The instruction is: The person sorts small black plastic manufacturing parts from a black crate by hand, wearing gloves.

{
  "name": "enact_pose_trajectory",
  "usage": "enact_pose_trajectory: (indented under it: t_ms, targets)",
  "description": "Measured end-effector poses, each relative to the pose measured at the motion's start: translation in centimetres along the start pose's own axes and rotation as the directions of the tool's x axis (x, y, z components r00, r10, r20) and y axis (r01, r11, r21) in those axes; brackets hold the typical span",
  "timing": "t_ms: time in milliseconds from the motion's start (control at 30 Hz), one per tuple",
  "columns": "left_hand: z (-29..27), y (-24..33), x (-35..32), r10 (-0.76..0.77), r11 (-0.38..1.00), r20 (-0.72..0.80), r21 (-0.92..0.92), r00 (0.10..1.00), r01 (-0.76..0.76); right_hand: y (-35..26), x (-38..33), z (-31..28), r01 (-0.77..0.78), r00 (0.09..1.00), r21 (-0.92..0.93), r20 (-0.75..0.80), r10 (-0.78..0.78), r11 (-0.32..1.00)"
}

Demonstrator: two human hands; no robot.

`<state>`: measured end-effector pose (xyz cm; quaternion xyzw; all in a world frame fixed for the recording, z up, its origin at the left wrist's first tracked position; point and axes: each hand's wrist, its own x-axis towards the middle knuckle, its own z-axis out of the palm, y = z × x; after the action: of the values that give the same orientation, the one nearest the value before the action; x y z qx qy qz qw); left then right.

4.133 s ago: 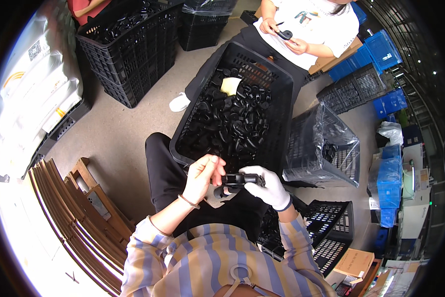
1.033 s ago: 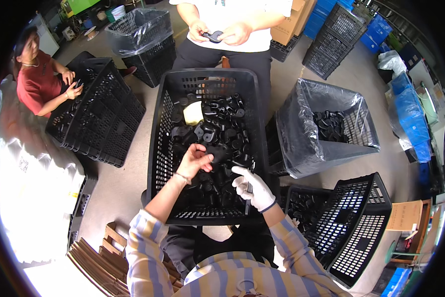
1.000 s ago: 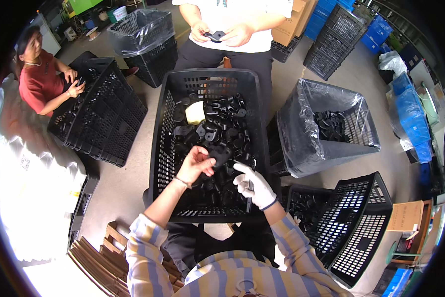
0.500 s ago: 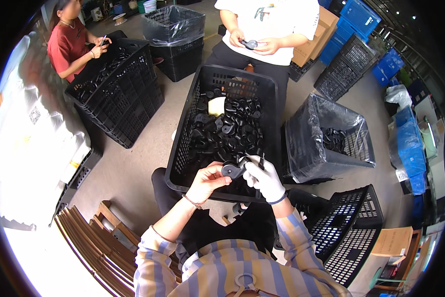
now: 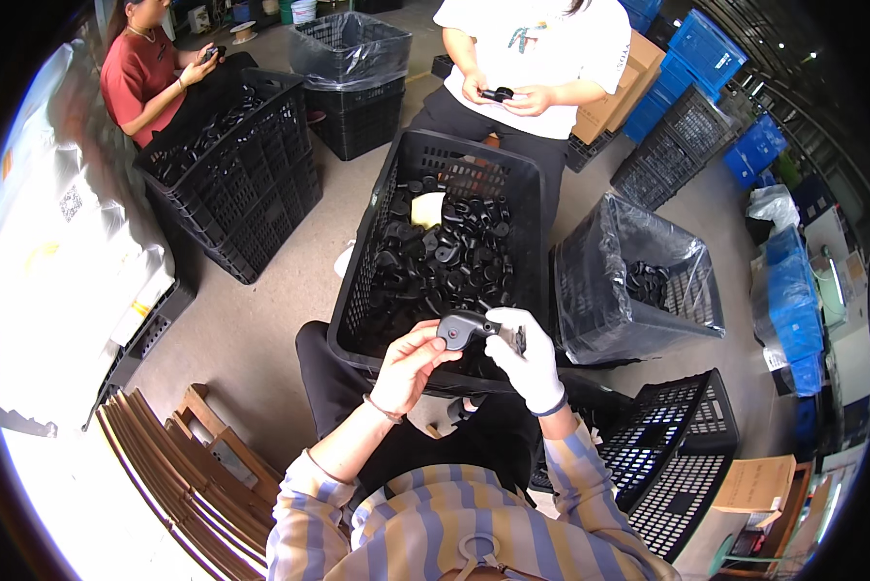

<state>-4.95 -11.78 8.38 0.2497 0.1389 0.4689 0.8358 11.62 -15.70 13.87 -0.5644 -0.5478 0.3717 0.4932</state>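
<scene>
My bare left hand (image 5: 408,366) pinches the round disc end of a black plastic part (image 5: 457,332) with a short bent neck. Its flat round face is turned up toward me. My right hand (image 5: 528,363), in a white glove, is closed at the neck end of the same part. A dark slender tool (image 5: 520,339) shows between the gloved fingers, its exact kind unclear. Both hands are above the near edge of a black perforated crate (image 5: 352,281). Many similar black parts (image 5: 444,257) lie heaped in it, with a pale yellow piece (image 5: 427,209) on top.
Across the crate a person in white (image 5: 541,58) handles a similar part. Another person in red (image 5: 142,82) sits by stacked crates (image 5: 236,208). A plastic-lined crate (image 5: 599,310) with black parts stands right; a tilted crate (image 5: 682,455) lies nearer. Folded brown boards (image 5: 168,474) are at left.
The black part has been turned so its neck points right toward the glove. The slender tool, which stood out past my right hand, now shows only briefly between the fingers.
</scene>
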Motion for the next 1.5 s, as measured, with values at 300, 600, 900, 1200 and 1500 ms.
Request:
enact_pose_trajectory:
  t_ms: [300, 600, 900, 1200, 1500]
  targets:
    - [0.7, 0.0, -0.5, 0.111, 0.955, 0.005, 0.278, 0.994, -0.108, 0.2, -0.2, -0.2, 0.009, 1.0, -0.019, -0.001, -0.009, 1.0]
    - [0.9, -0.1, -0.4, 0.188, 0.946, -0.019, 0.274, 0.982, -0.176, 0.5, 0.4, -0.5, -0.383, 0.923, 0.238, 0.144, 0.357, 0.893]
    - [-0.4, -0.3, -0.2, 0.098, 0.931, -0.111, 0.362, 0.989, -0.051, 2.0, 0.0, 0.0, -0.626, 0.779, 0.423, 0.325, 0.536, 0.655]
    - [-0.2, -0.4, -0.2, 0.04, 0.97, -0.186, 0.244, 0.982, 0.007, 2.0, 0.1, 0.3, -0.59, 0.806, 0.456, 0.381, 0.453, 0.666]
    - [0.0, -0.3, 0.1, -0.012, 0.928, -0.286, 0.353, 0.958, 0.117, 2.7, 0.1, 0.4, -0.61, 0.791, 0.461, 0.388, 0.472, 0.644]
